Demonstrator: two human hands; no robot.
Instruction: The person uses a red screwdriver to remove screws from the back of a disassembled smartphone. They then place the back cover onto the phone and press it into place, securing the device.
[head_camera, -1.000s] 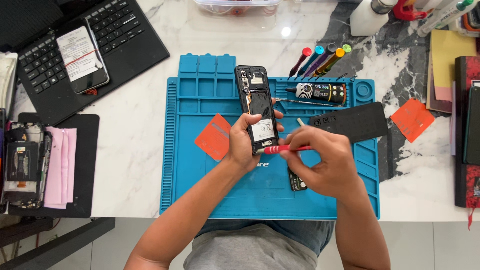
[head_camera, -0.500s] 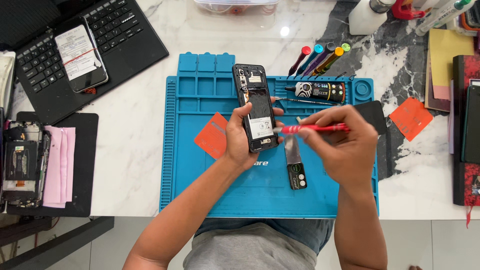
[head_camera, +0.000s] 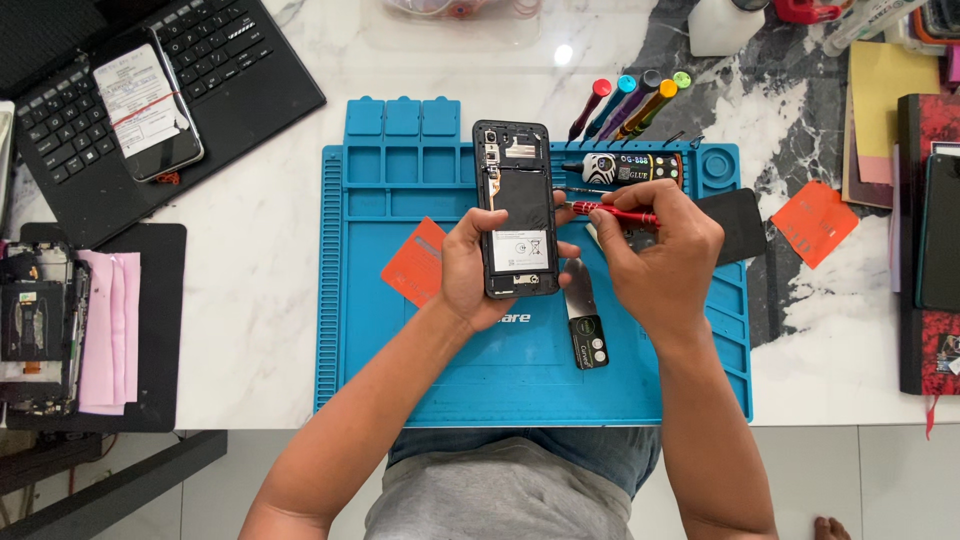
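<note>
Opened black phone (head_camera: 515, 205), back cover off, gripped at its lower half by left hand (head_camera: 478, 268) above blue work mat (head_camera: 400, 330); right hand (head_camera: 660, 255) pinches red screwdriver (head_camera: 615, 212), tip at the phone's right edge.

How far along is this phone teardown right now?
Done: the phone is open, its insides bare. In hand: left hand holds the phone, right hand puts a red screwdriver to its right edge. Left: the battery still sits inside.
</note>
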